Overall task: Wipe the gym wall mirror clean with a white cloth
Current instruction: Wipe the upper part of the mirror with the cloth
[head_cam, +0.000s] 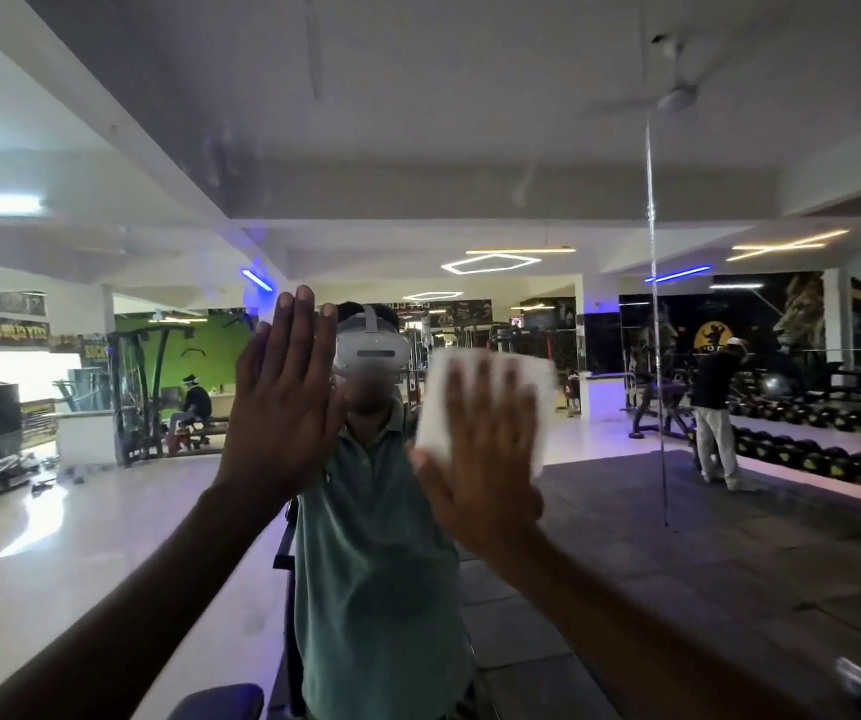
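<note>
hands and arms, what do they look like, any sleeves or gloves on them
Both forearms are bare up to the frame edge, with no sleeve showing. The left hand and right hand wear no gloves; no rings or watch show. The right hand is motion-blurred.

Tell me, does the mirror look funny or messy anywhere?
Yes. The mirror has smudgy streaks high up, above the left hand and near its vertical seam. The right hand presses the white cloth lower down.
</note>
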